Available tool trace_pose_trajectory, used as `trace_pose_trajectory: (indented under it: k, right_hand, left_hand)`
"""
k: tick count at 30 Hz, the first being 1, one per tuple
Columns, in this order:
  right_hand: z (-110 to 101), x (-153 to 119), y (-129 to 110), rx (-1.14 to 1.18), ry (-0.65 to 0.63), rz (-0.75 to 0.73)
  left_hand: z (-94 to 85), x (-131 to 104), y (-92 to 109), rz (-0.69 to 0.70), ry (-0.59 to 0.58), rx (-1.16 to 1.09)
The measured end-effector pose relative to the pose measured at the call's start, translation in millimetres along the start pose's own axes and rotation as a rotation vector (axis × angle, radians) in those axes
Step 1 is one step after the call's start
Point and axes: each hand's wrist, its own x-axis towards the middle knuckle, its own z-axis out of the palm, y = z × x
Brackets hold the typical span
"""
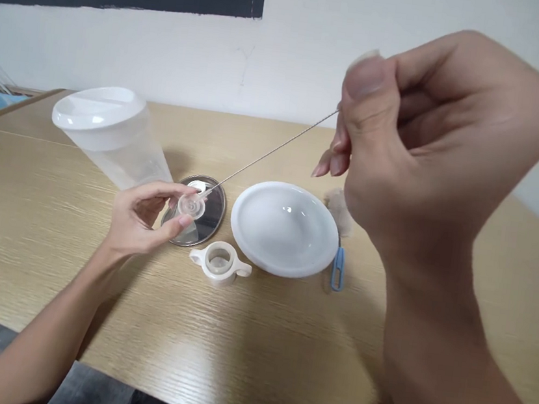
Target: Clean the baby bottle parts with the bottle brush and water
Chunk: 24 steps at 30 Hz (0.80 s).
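The head camera showed a small round plastic piece (191,207) in the left hand (137,220), pinched by its edges between the thumb and a fingertip. The piece was clear and colourless, slightly frosted, with a raised ring pattern around its centre. It was held in the air over a dark, glossy disc (211,213) with a silvery rim, which lay on the wooden table (160,329).

A thin, straight strand (276,149) ran up from the piece to the right hand (420,129). It was grey and looked twisted like fine wire; its lower end was paler and slightly thicker, and met the upper edge of the piece. The right hand was raised close to the camera, its thumb and forefinger pressed together on the strand's upper end, its other fingers curled.

A white ring-shaped part (219,274) with a looped ear on each side sat near the disc, just beside a glossy white oval bowl (280,229). A translucent pitcher (118,154) with a white top leaned at the left, and a blue loop (338,269) lay right of the bowl.
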Motion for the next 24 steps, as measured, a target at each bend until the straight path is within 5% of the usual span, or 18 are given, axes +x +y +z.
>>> trace_pose_trajectory:
  k: [12, 24]
  right_hand:
    - [8, -14, -3, -0.044, -0.099, -0.003]
    - [47, -48, 15, 0.102, -0.278, 0.100]
  left_hand:
    - [1.5, -5, 0, 0.002, -0.023, 0.034]
    - [6.6, -6, 8, -0.097, 0.013, -0.009]
